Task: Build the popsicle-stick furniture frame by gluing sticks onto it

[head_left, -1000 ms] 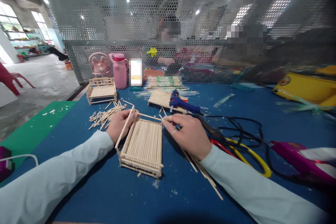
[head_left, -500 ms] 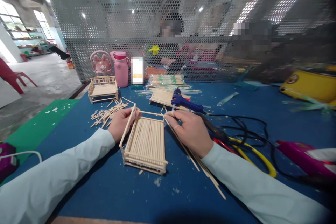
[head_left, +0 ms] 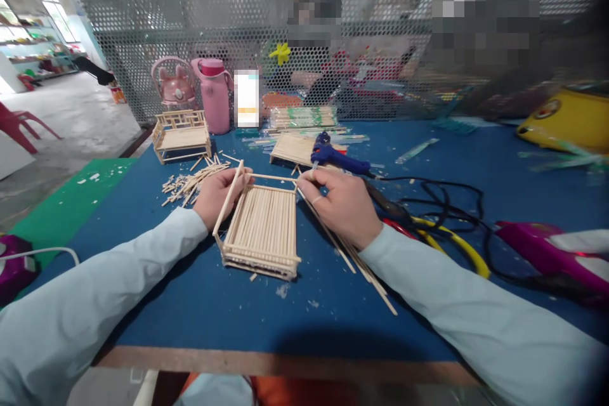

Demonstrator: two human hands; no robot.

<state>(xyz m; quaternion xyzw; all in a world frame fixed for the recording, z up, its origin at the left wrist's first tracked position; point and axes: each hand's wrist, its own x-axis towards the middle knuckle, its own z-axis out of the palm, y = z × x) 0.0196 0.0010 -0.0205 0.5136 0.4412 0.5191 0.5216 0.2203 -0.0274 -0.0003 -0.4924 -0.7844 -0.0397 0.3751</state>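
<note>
A miniature bed (head_left: 264, 222) made of thin wooden sticks stands before me, with a slanted rail rising on its left side. Across its far end runs a thin wooden stick (head_left: 273, 177), raised above the slatted top. My left hand (head_left: 215, 196) is closed at the far left corner, gripping the stick's left end beside the rail; its fingertips are partly hidden. At the far right corner, my right hand (head_left: 340, 203) pinches the other end of that stick. Several long loose sticks (head_left: 375, 279) lie beneath and beside my right hand.
A blue glue gun (head_left: 340, 157) rests beyond my right hand, near a stick panel (head_left: 290, 149). Short stick pieces (head_left: 190, 184) are heaped left, before a finished miniature bench (head_left: 183, 139). Yellow-handled pliers (head_left: 457, 247) and black cables lie right. A pink flask (head_left: 216, 98) stands behind.
The camera view has tilted down, so everything sits higher and the table's front edge shows. Both hands keep their places on the stick and the miniature bed.
</note>
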